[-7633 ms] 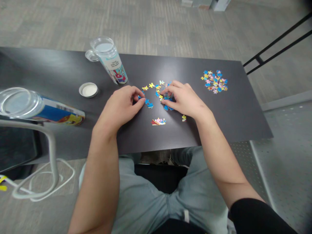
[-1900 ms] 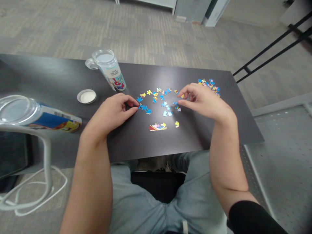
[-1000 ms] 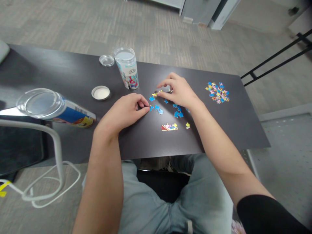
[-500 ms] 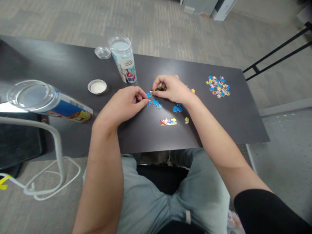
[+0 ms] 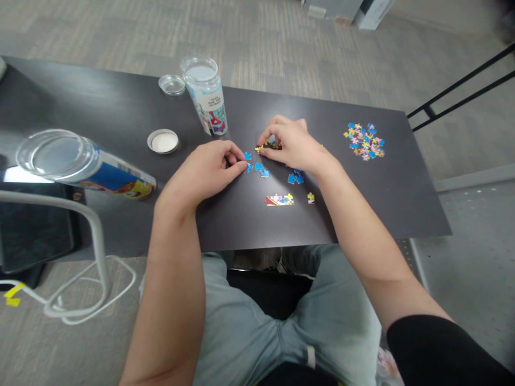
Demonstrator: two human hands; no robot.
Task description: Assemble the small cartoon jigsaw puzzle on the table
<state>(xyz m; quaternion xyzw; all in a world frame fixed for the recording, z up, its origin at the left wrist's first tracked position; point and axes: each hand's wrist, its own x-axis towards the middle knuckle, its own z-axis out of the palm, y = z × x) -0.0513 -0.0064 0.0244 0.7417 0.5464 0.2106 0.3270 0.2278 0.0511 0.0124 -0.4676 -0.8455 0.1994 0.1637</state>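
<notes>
**Left hand [image 5: 211, 167] and right hand [image 5: 295, 143] at the puzzle pieces [image 5: 261, 170]**

Your left thumb and forefinger are nearly closed at a blue piece [image 5: 249, 168]; you cannot tell whether they grip it. Your right hand is curled, with thumb and forefinger slightly parted about a yellow piece [image 5: 258, 149]. Whether that piece is gripped cannot be told either. Further pieces lie partly hidden under your right palm.

Locate the remaining pieces on the dark table [image 5: 241, 225]:
- Joined strip [image 5: 279, 200]: nearest your lap.
- Single yellow-green piece [image 5: 311, 198]: just right of the strip.
- Blue pair [image 5: 295, 177]: beside your right wrist.
- Multicoloured pile [image 5: 365, 142]: well apart, toward the right end.

Note the labels. The light-blue canister [image 5: 213, 110] stands beyond your left hand; its white panel carries dark lettering, too blurred to read. The blue-and-yellow canister [image 5: 120, 174] stands farther left and shows barcode-like stripes on white. A white-centred lid [image 5: 163, 142] and a clear lid [image 5: 172, 84] lie near the light-blue canister.
</notes>
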